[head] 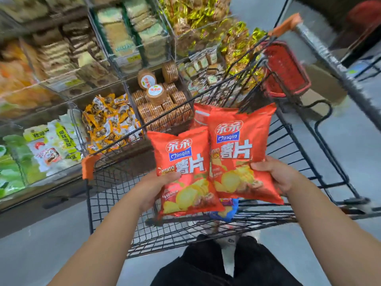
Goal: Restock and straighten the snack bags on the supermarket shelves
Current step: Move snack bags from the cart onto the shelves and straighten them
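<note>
The left hand (156, 186) grips the lower left edge of a red potato chip bag (185, 162), thumb pressed flat on the printed front and the fingers hidden behind the pack. The right hand (276, 174) grips a second red chip bag (237, 145) of the same brand by its lower right edge in the same way, thumb on the front and fingers curled round behind. Both bags are held upright side by side above the wire cart (111, 188), with the left bag's right edge lying over the edge of the print on the right one. The top of a third red bag (199, 116) shows behind them, but what holds it cannot be told. A blue bag (225, 214) lies in the cart just below the two held packs. To the left of the cart stand the shelves (68, 104), their clear bins filled with orange-wrapped sweets (109, 122), stacks of round biscuits (158, 104) and gold-wrapped snacks (206, 15). The picture is blurred toward its edges, so the labels there cannot be read.
</note>
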